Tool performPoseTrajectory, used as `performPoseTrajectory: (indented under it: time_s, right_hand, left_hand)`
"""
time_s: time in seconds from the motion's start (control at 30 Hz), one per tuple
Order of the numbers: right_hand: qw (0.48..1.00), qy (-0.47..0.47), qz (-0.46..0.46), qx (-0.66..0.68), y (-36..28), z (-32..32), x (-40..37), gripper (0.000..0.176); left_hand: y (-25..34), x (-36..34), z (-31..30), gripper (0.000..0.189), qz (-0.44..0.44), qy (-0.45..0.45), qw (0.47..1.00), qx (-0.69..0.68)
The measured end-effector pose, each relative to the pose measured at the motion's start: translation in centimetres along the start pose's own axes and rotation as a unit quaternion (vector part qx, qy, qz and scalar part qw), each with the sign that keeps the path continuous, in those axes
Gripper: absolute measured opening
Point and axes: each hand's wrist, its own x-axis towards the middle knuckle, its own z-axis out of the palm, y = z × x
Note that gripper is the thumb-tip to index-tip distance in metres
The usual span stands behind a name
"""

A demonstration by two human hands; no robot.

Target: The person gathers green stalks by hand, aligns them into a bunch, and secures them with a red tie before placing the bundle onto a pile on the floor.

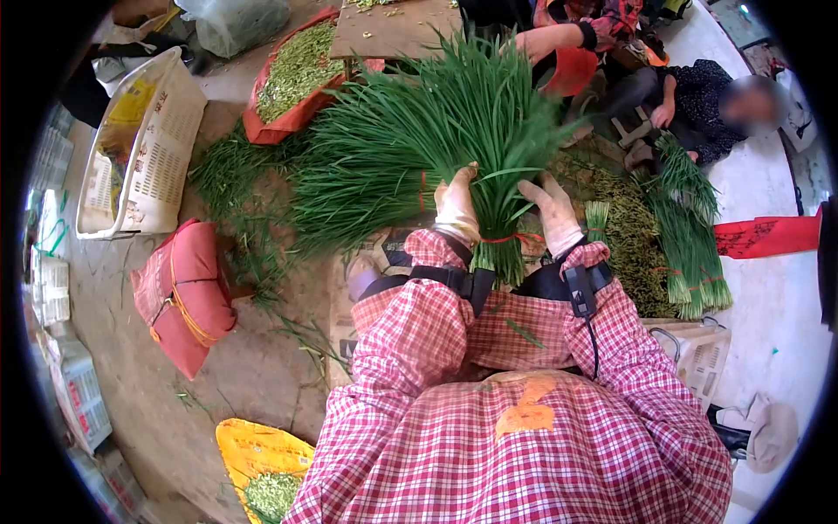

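Note:
A large bunch of green garlic chives (499, 196) stands in front of me, pale stem ends toward my body and leaves fanned out away from me. A red tie (504, 239) circles its stems. Gloved in a pale colour, my left hand (456, 205) is closed against the left side of the bunch, its far fingers hidden by leaves. My right hand (553, 210), also gloved, is at the right side with thumb and fingers apart, the thumb by the leaves. Some leaf tips on the right are blurred. More chives (367, 166) lie to the left, with a red tie around them.
Several tied chive bunches (694, 262) lie at right beside loose trimmings (630, 240). At left stand a white plastic crate (157, 162) and a pink bundled cushion (188, 293). A red sack (292, 79) and yellow sack (262, 454) hold clippings. Another person (698, 105) sits at right.

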Motion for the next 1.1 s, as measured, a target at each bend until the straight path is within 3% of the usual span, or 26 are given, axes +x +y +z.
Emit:
performPoseTrajectory:
  time_s: [0.03, 0.13, 0.27, 0.3, 0.33, 0.4, 0.5, 0.63, 0.73, 0.87, 0.9, 0.93, 1.0, 1.07, 1.1]
  right_hand:
    - [1.000, -0.020, 0.013, -0.003, 0.2, -0.6, -0.1, 0.059]
    - [0.998, 0.006, 0.019, -0.051, 1.6, -3.0, -0.8, 0.062]
    - [0.980, 0.111, 0.063, -0.152, -2.1, -5.0, -1.9, 0.060]
    - [0.983, 0.156, -0.057, -0.084, -3.2, -4.3, -2.0, 0.056]
    - [0.975, 0.160, -0.060, -0.139, -4.9, -4.5, -2.0, 0.046]
    - [0.950, 0.153, -0.192, -0.191, -7.3, -4.1, -0.8, 0.034]
    - [0.899, 0.078, -0.302, -0.307, -10.8, -2.6, 0.9, 0.028]
    - [0.818, 0.010, -0.274, -0.506, -13.6, -0.7, 2.5, 0.051]
    - [0.757, -0.036, -0.261, -0.598, -14.8, 0.2, 3.4, 0.049]
    - [0.812, -0.097, -0.277, -0.504, -12.9, -0.8, 4.7, 0.030]
    - [0.875, -0.200, -0.155, -0.414, -14.6, -0.8, 3.5, 0.028]
    - [0.868, -0.304, -0.072, -0.386, -16.7, -1.1, 1.9, 0.028]
    - [0.784, -0.414, -0.110, -0.449, -17.9, -3.3, 0.4, 0.029]
    - [0.828, -0.293, -0.091, -0.469, -18.1, -5.5, -1.4, 0.030]
    - [0.817, -0.251, -0.159, -0.495, -18.1, -7.0, -1.4, 0.032]
  left_hand:
    - [0.1, -0.1, 0.0, 0.022, -0.008, 0.007, 1.000, 0.003]
    - [0.2, -0.2, 0.2, 0.022, 0.010, 0.019, 1.000, 0.012]
    - [-0.6, 1.3, -0.9, 0.021, 0.004, 0.043, 0.998, 0.043]
    - [-0.9, 1.6, -1.1, 0.021, 0.003, 0.045, 0.998, 0.049]
    - [-1.1, 1.9, -1.3, 0.021, 0.001, 0.048, 0.997, 0.055]
    - [-0.9, 1.5, -0.9, 0.025, -0.011, 0.031, 0.998, 0.051]
    - [-0.2, 0.6, -0.2, 0.030, -0.038, -0.001, 0.999, 0.026]
    - [0.7, -0.5, 0.6, 0.022, -0.035, -0.003, 0.999, 0.026]
    - [0.8, -0.9, 0.7, 0.020, -0.034, -0.005, 0.999, 0.033]
    - [0.6, -0.3, 0.5, 0.019, -0.038, 0.011, 0.998, 0.040]
    - [0.5, 0.0, 0.4, 0.019, -0.036, 0.019, 0.998, 0.042]
    - [0.1, 0.6, -0.1, 0.019, -0.029, 0.018, 0.999, 0.032]
    - [-0.1, 1.4, -0.6, 0.018, -0.014, 0.014, 1.000, 0.013]
    - [0.0, 1.1, -0.7, 0.017, -0.027, 0.008, 1.000, 0.002]
    - [-0.2, 1.4, -0.7, 0.020, -0.032, 0.007, 0.999, 0.004]
